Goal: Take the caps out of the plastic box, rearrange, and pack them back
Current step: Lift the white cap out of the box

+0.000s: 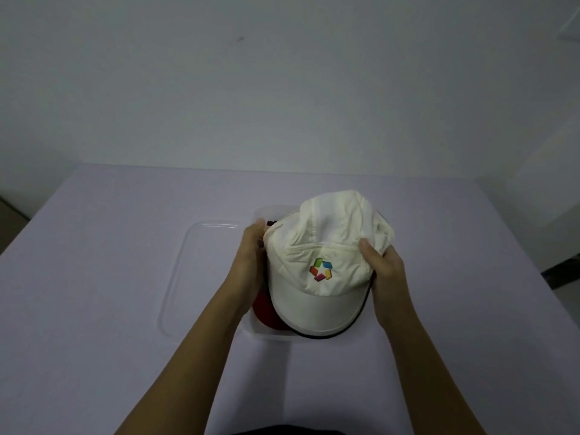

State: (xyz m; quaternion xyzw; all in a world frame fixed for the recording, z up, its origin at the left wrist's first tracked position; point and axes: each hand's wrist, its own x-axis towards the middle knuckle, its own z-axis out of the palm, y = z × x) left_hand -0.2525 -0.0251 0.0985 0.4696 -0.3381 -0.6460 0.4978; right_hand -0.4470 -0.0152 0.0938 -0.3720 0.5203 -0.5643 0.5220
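White cap — between both hands' fingers.

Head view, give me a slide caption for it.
Both hands grip a white cap over a clear box, red cap beneath, lid alongside.

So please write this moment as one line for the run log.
left hand: holds white cap | right hand: holds white cap | cap: above plastic box | red cap: in box | lid: on table, left of box
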